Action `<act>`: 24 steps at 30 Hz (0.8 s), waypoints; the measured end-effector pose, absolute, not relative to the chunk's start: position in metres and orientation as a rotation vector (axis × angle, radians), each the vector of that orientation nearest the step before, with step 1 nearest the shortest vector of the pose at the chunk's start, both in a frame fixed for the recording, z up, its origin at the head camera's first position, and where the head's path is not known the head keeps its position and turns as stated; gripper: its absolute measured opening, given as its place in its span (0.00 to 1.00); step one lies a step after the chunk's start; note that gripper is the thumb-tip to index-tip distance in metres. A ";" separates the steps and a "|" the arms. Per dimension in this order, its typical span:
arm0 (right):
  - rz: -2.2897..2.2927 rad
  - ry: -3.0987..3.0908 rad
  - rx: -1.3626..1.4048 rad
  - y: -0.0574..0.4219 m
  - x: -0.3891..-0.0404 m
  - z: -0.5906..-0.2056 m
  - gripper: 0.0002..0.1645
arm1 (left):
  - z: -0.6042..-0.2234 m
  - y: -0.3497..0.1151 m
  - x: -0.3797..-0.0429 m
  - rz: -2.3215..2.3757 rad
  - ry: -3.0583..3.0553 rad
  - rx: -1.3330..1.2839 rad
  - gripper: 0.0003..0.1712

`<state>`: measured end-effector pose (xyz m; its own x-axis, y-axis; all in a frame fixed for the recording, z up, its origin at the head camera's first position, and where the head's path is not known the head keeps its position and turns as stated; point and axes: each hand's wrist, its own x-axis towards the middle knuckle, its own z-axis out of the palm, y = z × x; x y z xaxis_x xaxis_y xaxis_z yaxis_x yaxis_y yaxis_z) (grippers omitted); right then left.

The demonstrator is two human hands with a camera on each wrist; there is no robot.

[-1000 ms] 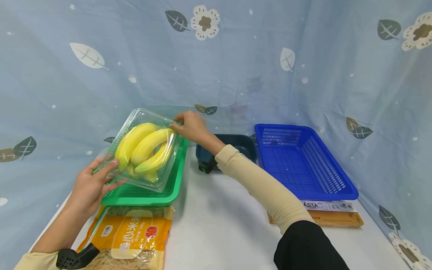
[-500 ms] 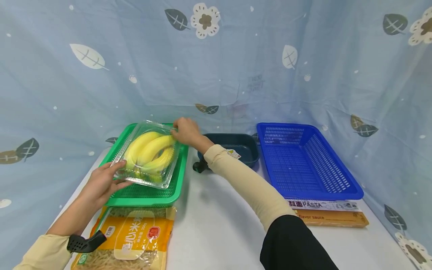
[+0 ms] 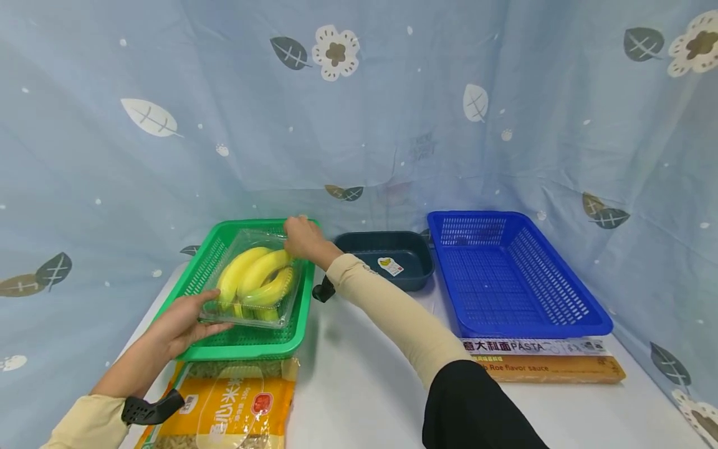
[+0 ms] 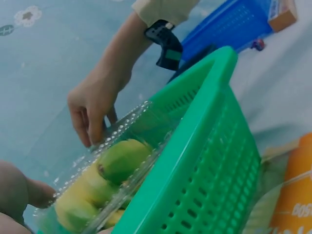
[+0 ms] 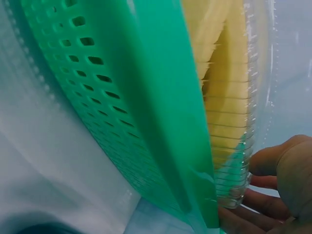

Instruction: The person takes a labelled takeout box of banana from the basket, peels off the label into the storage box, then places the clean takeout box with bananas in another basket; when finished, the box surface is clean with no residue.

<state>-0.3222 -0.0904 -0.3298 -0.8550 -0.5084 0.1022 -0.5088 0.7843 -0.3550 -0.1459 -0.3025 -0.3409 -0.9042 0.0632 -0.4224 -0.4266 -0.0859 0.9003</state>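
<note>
A clear plastic clamshell box with a bunch of yellow bananas inside sits tilted within the green basket. My left hand pinches its near left corner, thumb on top and fingers beneath. At the far right corner my right hand holds the box edge, beside the basket's rim. From the left wrist view, the right hand reaches down to the box's edge, and the bananas look greenish at the tips. The right wrist view shows the right hand's fingers gripping the box's ribbed side.
Right of the green basket stands a dark blue-green tray with a banana-picture sticker. A blue basket is farther right, with a pasta box before it. An orange food bag lies in front of the green basket. A patterned curtain hangs behind.
Both hands have lowered the clamshell box of bananas down into the green basket, shifting it slightly right. Earlier it was held higher, covering the basket's far rim.
</note>
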 end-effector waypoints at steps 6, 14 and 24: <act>0.472 -3.006 0.905 -0.096 -0.322 -0.332 0.11 | -0.340 -0.305 -0.152 1.790 2.005 -0.312 0.39; 0.315 -2.955 0.973 -0.088 -0.318 -0.327 0.07 | -0.334 -0.304 -0.161 1.324 2.325 -0.210 0.51; 0.465 -2.772 1.157 -0.013 -0.285 -0.296 0.24 | -0.298 -0.275 -0.158 0.656 2.918 0.099 0.46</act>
